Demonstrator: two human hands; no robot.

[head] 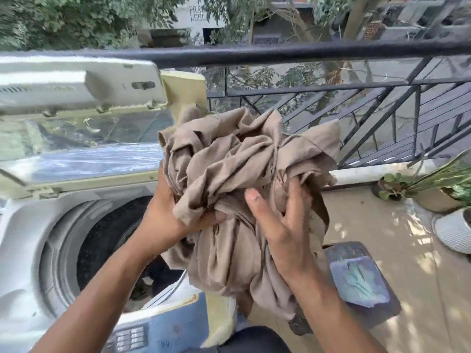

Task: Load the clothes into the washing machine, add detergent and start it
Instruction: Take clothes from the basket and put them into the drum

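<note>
1. Beige clothes (244, 179), bunched into a crumpled bundle, are held in the air just right of the washing machine (30, 225), whose lid (76, 159) stands raised over the open drum (102, 240).
2. The left hand (163, 215) grips the bundle's left side, fingers buried in the cloth.
3. The right hand (283, 225) clasps its right side, fingers curled into the folds.
4. Behind, a black balcony railing (280, 53) and potted plants (438, 184).

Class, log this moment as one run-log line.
stage: loading | both hands grip beige clothes | left hand | right hand | washing machine lid raised | drum open
</note>
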